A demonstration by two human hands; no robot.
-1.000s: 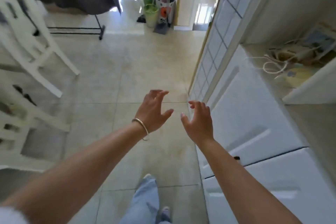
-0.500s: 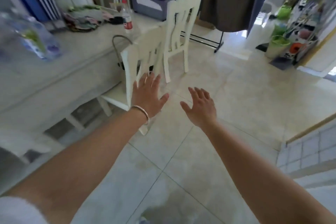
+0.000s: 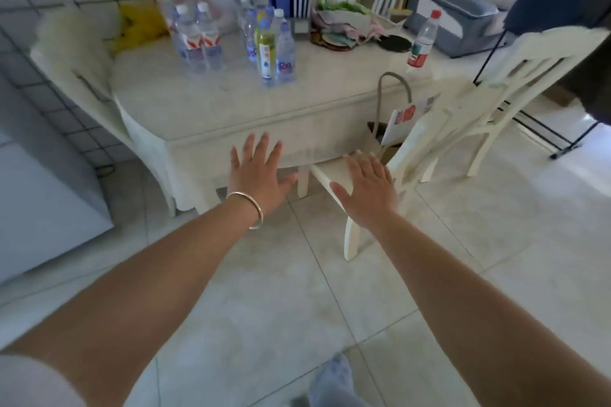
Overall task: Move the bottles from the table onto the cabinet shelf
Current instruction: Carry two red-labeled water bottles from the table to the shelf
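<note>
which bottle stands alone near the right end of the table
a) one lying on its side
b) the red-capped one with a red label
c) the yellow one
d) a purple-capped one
b: the red-capped bottle stands upright by itself near the right end of the table, while the yellow bottle stands packed in a cluster of clear bottles further left.

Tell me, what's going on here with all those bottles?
A person is facing a white table with both hands stretched out in front, empty and fingers spread: the left hand, with a bangle at the wrist, and the right hand. Neither touches anything. The bottles stand in clusters on the table near the tiled wall, and one red-capped bottle stands alone toward the right edge. None has been picked up, and the cabinet is not in view. A white chair sits tucked at the table's right.
</note>
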